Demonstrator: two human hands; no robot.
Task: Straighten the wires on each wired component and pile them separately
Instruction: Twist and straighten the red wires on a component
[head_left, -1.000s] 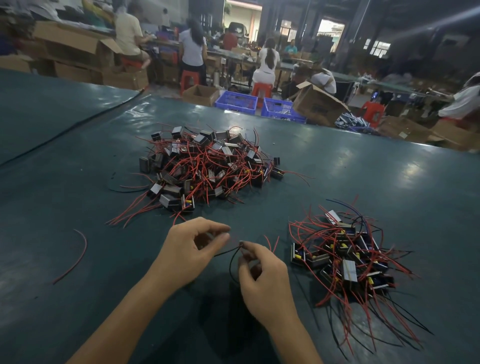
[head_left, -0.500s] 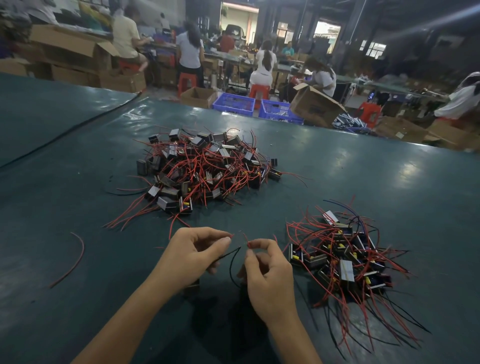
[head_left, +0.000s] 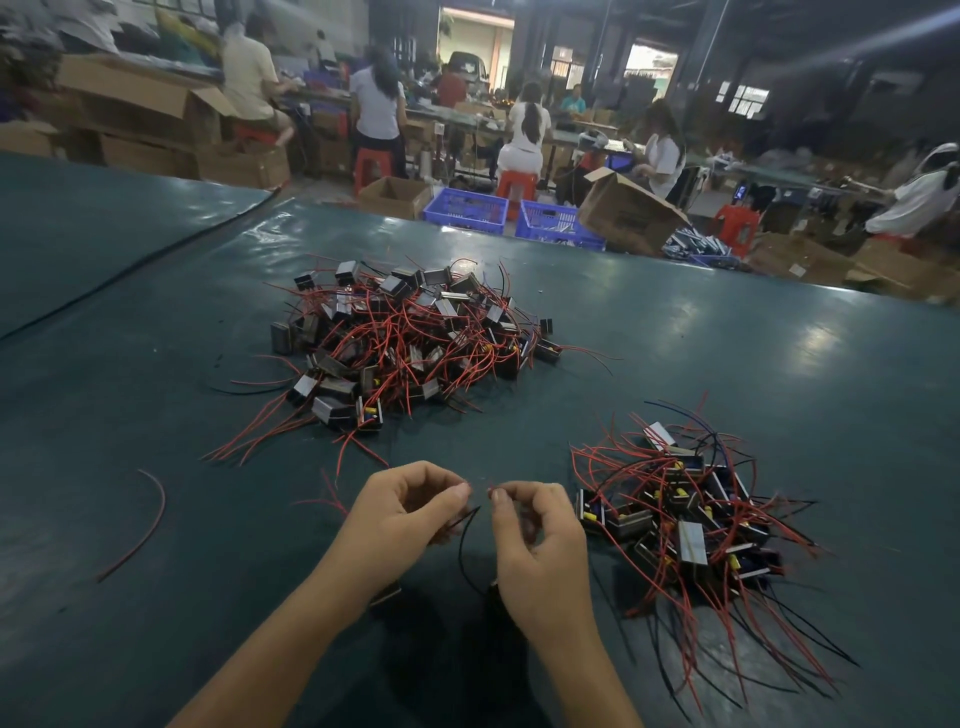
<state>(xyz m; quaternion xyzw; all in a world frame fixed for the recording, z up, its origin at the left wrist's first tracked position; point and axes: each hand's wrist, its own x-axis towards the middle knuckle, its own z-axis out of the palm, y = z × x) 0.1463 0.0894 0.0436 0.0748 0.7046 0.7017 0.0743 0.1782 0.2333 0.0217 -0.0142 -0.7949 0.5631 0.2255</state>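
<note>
From the head view, the job is mid-straightening on one unit. The left hand (head_left: 400, 514) and right hand (head_left: 540, 545) hover low over the table (head_left: 779, 364), fingertips close together but not touching. Each has its fingers curled and thumb and forefinger pinched on the fine wires (head_left: 462, 545) of that unit. A red tip shows at each pinch, and a black strand loops down between the hands. A component (head_left: 388, 592) shows only as an edge under the left wrist, and I cannot tell whether the held wires run to it. The next move likely calls for drawing the pinches apart along the strands to pull out the kinks. The unit would then go on the near pile (head_left: 685, 525) just right of the right hand, where the wires fan out fairly straight toward the near edge. I take that pile for the finished one. The far pile (head_left: 410, 343), well ahead of the hands, is a red tangle and looks like the stock yet to be done. By count there are two piles; the far one holds dozens of units and the near one clearly fewer, both too knotted to number exactly. One loose red wire (head_left: 143, 525) lies far left, and one loose black wire (head_left: 244, 388) lies beside the far pile. Two blue crates (head_left: 465, 210) stand beyond the table's far edge.
</note>
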